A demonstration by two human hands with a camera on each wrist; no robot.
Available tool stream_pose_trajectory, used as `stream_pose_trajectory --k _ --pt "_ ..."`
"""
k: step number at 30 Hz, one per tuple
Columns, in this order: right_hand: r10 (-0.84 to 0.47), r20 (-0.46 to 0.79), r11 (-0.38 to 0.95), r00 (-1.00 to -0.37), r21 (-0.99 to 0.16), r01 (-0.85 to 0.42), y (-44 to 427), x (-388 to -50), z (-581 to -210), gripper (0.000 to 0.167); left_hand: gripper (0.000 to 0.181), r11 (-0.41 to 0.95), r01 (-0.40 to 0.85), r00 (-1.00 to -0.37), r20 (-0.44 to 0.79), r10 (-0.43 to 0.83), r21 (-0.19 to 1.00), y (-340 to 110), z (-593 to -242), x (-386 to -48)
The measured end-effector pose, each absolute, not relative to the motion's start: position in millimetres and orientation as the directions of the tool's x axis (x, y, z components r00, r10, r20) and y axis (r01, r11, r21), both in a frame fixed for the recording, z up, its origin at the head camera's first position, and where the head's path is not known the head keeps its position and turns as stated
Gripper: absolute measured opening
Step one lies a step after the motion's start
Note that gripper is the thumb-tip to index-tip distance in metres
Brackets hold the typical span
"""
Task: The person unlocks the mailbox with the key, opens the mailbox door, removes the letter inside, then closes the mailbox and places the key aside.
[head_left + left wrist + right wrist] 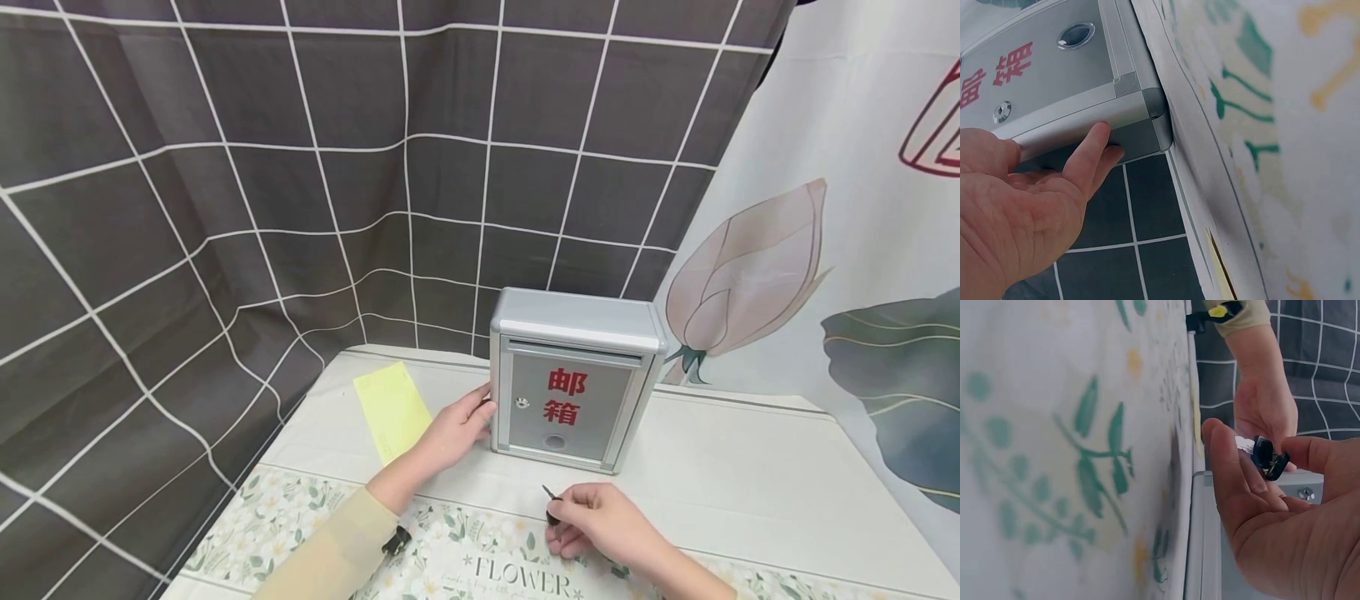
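A silver-grey metal mailbox (577,321) with red characters stands upright on the table. Its round keyhole lock (522,403) sits on the left of the front door, which is closed. My left hand (453,429) rests its extended fingers against the box's left side, as the left wrist view shows, with the thumb by the front edge. In front of the box, my right hand (603,518) pinches black-headed keys (1262,453) between thumb and fingers. One thin key blade points up toward the box, apart from the lock.
A yellow envelope-like paper (392,407) lies flat left of the mailbox, partly behind my left forearm. The table wears a white cloth (720,467) with a floral band and "FLOWER" lettering. Behind it hang a dark grid curtain (442,183) and a white flower-printed one (795,100).
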State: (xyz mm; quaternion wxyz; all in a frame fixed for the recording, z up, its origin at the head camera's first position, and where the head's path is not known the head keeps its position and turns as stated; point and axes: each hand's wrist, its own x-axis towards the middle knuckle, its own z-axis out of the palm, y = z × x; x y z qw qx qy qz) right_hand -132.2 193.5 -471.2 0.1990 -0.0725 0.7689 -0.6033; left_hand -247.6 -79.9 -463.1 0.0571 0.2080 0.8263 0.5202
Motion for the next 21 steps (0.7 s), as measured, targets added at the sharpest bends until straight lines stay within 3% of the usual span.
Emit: stream_pose_trajectory --k 9,21 --pt "-0.352 -0.256 0.240 -0.900 -0.954 0.178 192 -122 -475 0.024 0.068 0.360 0.281 -0.907 0.124 0.402 0.890 -80 -463 -247" --pt "-0.355 -0.222 0.323 -0.908 -0.941 0.104 191 -118 -476 0.022 0.069 0.372 0.280 -0.908 0.118 0.402 0.885 -80 -461 -246"
